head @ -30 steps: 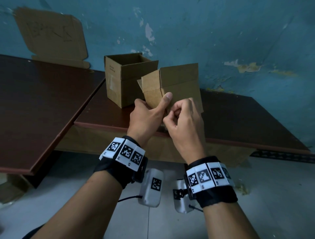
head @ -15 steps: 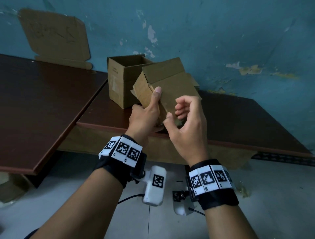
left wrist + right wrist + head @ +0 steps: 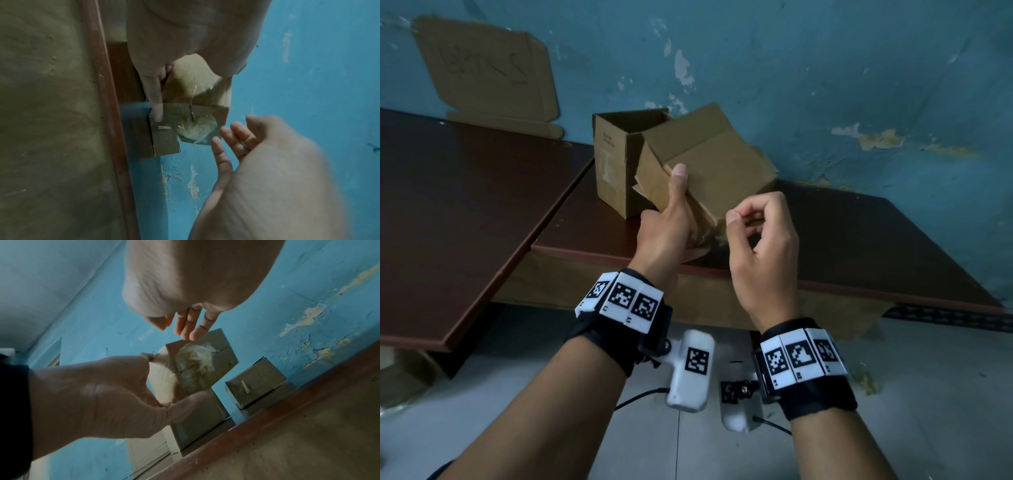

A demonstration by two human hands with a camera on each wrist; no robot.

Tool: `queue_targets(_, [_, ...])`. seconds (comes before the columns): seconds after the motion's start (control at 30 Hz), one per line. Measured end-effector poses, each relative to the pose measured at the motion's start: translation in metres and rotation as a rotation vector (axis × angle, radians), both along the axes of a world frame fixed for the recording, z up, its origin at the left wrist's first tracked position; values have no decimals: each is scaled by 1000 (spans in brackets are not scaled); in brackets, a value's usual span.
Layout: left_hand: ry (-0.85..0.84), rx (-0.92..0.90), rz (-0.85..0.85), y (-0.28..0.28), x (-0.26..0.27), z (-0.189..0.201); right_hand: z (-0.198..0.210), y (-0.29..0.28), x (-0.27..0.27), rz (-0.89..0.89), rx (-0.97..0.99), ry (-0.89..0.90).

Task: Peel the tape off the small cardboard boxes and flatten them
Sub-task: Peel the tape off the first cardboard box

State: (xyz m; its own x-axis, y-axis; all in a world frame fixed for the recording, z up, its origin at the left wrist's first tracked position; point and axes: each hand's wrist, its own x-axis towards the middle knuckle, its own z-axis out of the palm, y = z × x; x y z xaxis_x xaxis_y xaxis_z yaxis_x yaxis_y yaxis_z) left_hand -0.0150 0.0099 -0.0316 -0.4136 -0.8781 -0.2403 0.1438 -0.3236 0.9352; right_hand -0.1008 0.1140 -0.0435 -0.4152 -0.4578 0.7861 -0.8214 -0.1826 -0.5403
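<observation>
a person stands at a dark brown table point(image 3: 859, 240) by a blue wall, in the tape-peeling step of the job. the left hand point(image 3: 664, 222) holds a small cardboard box point(image 3: 715, 164) up in the air above the table's near edge, tilted, its taped bottom turned toward the person. the left thumb lies straight up one side panel and the fingers wrap behind, so the hand grips the box. from the left wrist view, clear tape point(image 3: 197, 128) on the bottom seam looks wrinkled and partly lifted, with torn paper fibre under it. the right hand point(image 3: 763, 246) hovers just beside that bottom face, apart from the box, fingers loosely curled, thumb near the fingertips, holding nothing that can be made out. the next move probably calls for pinching the loose tape edge and pulling it along the seam while the left hand steadies the box; flattening comes after. a second box point(image 3: 616, 164) stands open and upright on the table just behind the held one. a flat cardboard sheet point(image 3: 486, 72) leans on the wall to the left.
</observation>
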Motion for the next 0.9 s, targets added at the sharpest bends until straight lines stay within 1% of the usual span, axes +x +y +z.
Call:
queue_targets(0.07, [118,61,-3,-2,1,1,1,2,0,-7,-15,-41])
queue_targets(0.13, [180,81,-3,-2,3,4,1,3,0,-21,-23,-69])
queue_targets(0.43, [340,142,-18,5,7,13,0,-1,0,-113,-99,-148])
queue_targets(0.63, [369,141,-62,8,5,13,-2,-5,-5,-152,-96,-216])
queue_targets(0.83, [353,136,-129,6,6,10,4,-2,-8,-68,-135,-335])
queue_targets(0.9, [346,124,-156,4,7,8,4,0,-10,-64,-113,-301])
